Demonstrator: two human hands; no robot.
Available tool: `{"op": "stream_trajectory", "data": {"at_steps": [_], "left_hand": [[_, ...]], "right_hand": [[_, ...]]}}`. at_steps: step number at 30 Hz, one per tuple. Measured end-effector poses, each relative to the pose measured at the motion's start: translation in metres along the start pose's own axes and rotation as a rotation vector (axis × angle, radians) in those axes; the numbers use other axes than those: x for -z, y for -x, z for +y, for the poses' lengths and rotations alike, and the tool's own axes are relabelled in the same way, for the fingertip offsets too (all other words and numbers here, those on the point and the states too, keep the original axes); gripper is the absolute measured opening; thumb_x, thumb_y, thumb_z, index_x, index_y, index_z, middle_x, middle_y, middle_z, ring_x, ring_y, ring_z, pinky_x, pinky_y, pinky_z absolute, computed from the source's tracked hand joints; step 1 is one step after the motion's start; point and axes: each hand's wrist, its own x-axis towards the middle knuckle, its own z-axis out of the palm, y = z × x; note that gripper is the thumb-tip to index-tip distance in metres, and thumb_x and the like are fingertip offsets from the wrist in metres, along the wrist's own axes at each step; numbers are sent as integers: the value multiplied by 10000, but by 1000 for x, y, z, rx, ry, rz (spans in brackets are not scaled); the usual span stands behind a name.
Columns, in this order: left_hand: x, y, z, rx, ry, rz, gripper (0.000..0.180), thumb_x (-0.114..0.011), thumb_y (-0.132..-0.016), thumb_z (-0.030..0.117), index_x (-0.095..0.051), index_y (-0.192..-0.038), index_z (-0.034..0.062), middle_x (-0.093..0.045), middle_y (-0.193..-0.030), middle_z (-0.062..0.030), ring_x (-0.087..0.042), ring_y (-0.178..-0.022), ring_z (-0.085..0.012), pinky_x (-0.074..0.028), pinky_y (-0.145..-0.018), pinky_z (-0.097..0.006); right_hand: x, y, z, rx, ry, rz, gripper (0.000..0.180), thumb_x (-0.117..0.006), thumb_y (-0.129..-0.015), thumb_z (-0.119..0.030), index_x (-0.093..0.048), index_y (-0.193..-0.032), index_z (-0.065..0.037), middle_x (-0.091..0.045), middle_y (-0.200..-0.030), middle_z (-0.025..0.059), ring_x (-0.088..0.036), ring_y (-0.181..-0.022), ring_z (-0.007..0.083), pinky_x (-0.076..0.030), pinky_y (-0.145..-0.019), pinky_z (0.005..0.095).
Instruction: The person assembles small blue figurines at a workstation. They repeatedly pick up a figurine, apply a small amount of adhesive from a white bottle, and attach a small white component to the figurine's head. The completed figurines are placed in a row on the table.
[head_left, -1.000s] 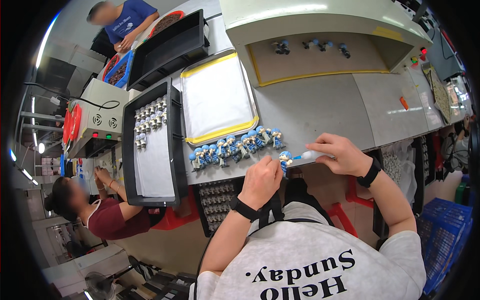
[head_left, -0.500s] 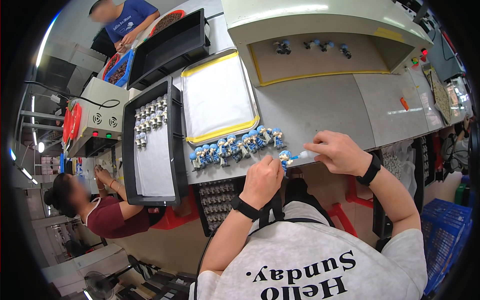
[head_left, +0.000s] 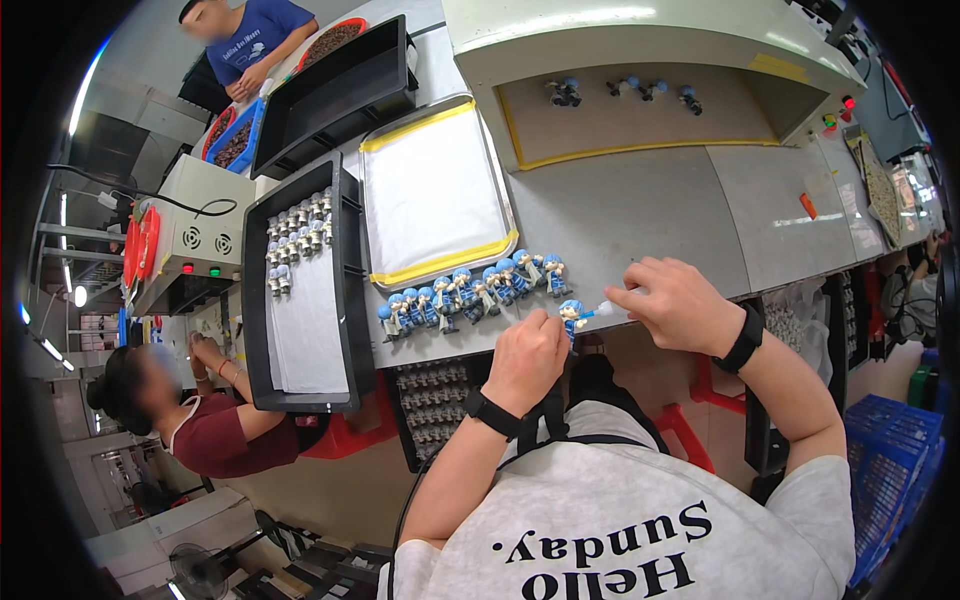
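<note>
Left grip point(head_left: 527, 360) around blue figurine point(head_left: 573, 314) (brush tip point(head_left: 600, 310) seemingly touching).

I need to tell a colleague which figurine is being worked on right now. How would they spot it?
Start at the white tray with yellow edges; a row of blue figurines stands below it. The held figurine sits apart, right of that row, between the left hand and the right hand.

A long grey workbench point(head_left: 640, 210) runs across the room, with a cream hood point(head_left: 620, 40) along its far edge. Strip lights point(head_left: 80, 100) glow at the left. Blue crates point(head_left: 890, 450) stand on the floor at right.
</note>
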Motion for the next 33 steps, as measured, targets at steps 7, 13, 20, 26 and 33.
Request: {"op": "stream_trajectory", "data": {"at_steps": [7, 13, 20, 26, 33], "left_hand": [[-4, 0, -2, -6, -2, -8, 45, -620, -766, 46, -590, -746, 19, -507, -661, -115, -555, -568, -313, -456, -520, -397], [-3, 1, -5, 17, 14, 32, 24, -621, -761, 24, -605, -778, 22, -511, -662, -116, -558, -570, -305, -454, -512, -386], [5, -4, 2, -20, 45, 192, 82, -632, -743, -15, -613, -821, 1, -514, -660, -102, -543, -539, -275, -437, -488, -356], [7, -7, 6, -50, 28, 289, 133, -631, -734, -50, -627, -862, -13, -516, -647, -92, -529, -518, -244, -428, -473, -328], [3, -13, 9, -85, 17, 346, 136, -626, -749, -60, -629, -883, -38, -526, -645, -88, -522, -491, -203, -421, -448, -298]], "right_hand": [[10, -8, -21, 72, 257, -2, 282, -646, -627, -43, -607, -905, -56, -545, -827, 38, -550, -827, 190, -431, -691, 294], [5, -4, -12, -23, 49, 27, 289, -659, -642, -44, -599, -924, -33, -556, -864, 74, -560, -822, 248, -451, -701, 339], [-75, 19, 89, -659, -935, 602, 301, -636, -759, 59, -519, -1033, 10, -594, -985, 92, -590, -947, 199, -475, -824, 316], [-113, 24, 149, -750, -859, 824, 384, -632, -781, 56, -459, -1122, 28, -565, -1025, 83, -558, -973, 150, -436, -871, 268], [-114, 24, 141, -863, -633, 943, 460, -672, -752, 17, -443, -1152, 8, -543, -1031, 88, -547, -957, 164, -447, -836, 277]]}}
